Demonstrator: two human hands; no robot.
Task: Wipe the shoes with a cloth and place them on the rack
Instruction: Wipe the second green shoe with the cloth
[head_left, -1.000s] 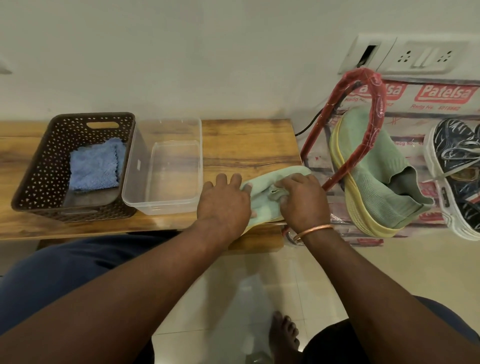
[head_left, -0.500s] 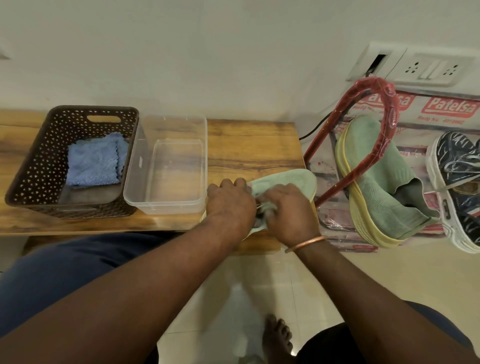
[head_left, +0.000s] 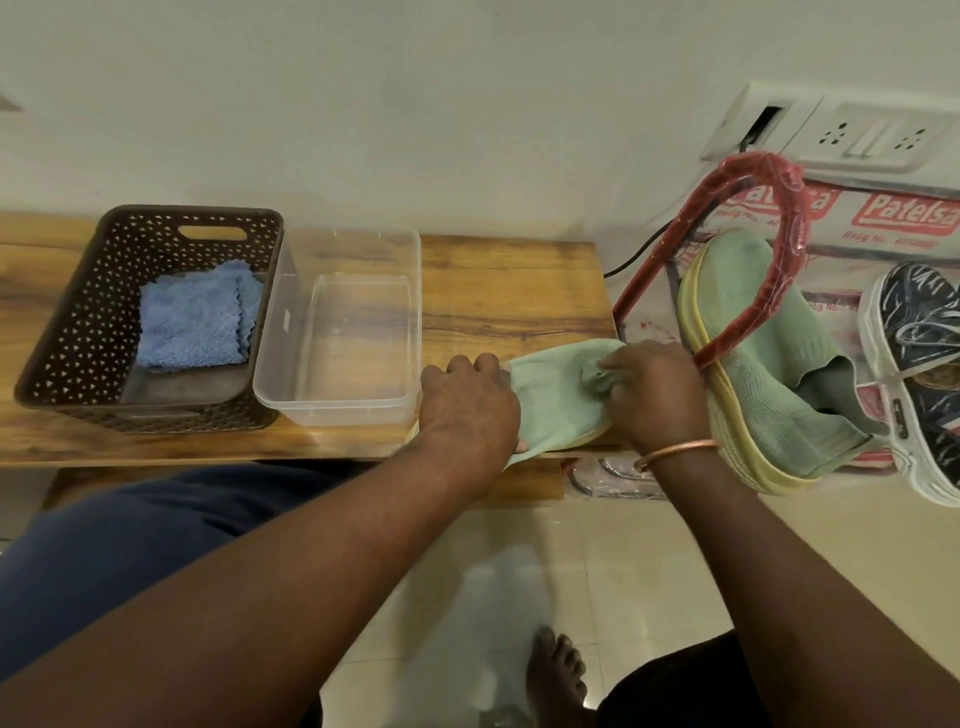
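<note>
A light green knit shoe (head_left: 550, 405) lies on the wooden table (head_left: 509, 280) near its front right corner. My left hand (head_left: 467, 405) holds its near end, fingers curved over it. My right hand (head_left: 654, 395) grips a bunched grey-green cloth (head_left: 597, 376) against the shoe's upper, near the toe. The matching green shoe with a yellow sole (head_left: 769, 374) leans on the red-framed rack (head_left: 748, 161) to the right, with a dark patterned shoe (head_left: 924, 364) beside it.
A brown perforated basket (head_left: 78, 322) holding a folded blue cloth (head_left: 197, 322) stands at the table's left. An empty clear plastic tub (head_left: 353, 249) sits beside it, close to my left hand. My bare foot (head_left: 556, 670) rests on the tiled floor. A socket panel (head_left: 857, 135) is on the wall.
My right hand has slid the cloth along the shoe, first toward my left hand and now away to the right, toward the toe. My left hand stays on the shoe.
</note>
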